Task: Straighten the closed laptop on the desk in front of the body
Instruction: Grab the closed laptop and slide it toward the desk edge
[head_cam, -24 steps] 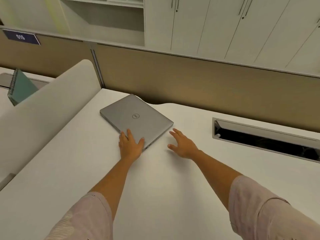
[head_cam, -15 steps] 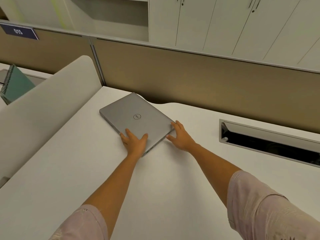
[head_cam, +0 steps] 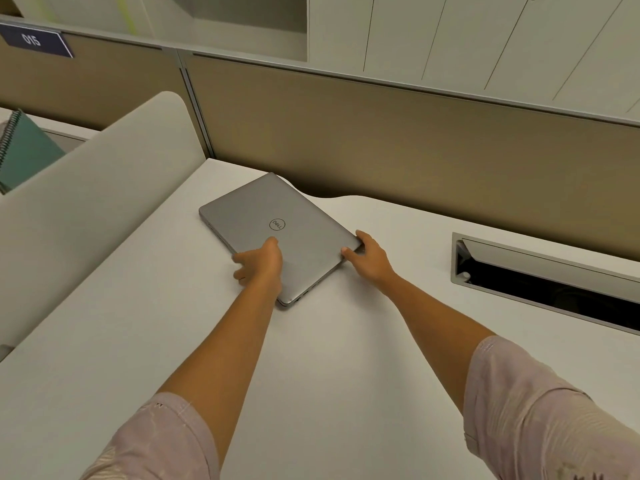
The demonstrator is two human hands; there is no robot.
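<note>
A closed grey laptop [head_cam: 263, 216] with a round logo lies skewed on the white desk [head_cam: 329, 358], one corner pointing at the far partition. My left hand [head_cam: 261, 263] grips its near-left edge, thumb on the lid and fingers curled down over the side. My right hand [head_cam: 369, 258] holds the right corner, thumb on top and fingers around the edge.
A tan partition [head_cam: 398, 150] runs along the desk's far side. A curved white divider [head_cam: 86, 188] stands to the left, with a green spiral notebook [head_cam: 26, 150] behind it. An open cable slot [head_cam: 547, 285] is sunk into the desk at the right.
My left hand slid from the near corner to the near-left edge and took hold. My right hand came in from the bare desk and closed on the right corner.
</note>
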